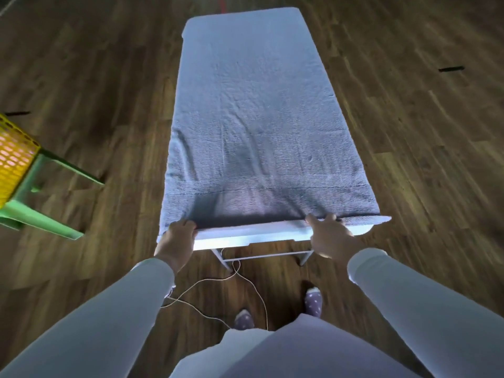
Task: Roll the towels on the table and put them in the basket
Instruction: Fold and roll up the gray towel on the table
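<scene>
A long grey-blue towel (253,113) lies spread flat along the narrow white table (245,236), covering nearly all of its top. My left hand (177,238) grips the towel's near left corner at the table's edge. My right hand (330,236) pinches the near hem toward the right, fingertips on the cloth. The towel's near right corner pokes out past my right hand. A yellow perforated basket (13,156) stands at the far left on a green plastic stool (41,203).
Dark wooden floor surrounds the table on all sides. A thin white cable (218,285) loops on the floor under the table's near end, by my feet in dotted socks. Black tape marks lie on the floor at right and left.
</scene>
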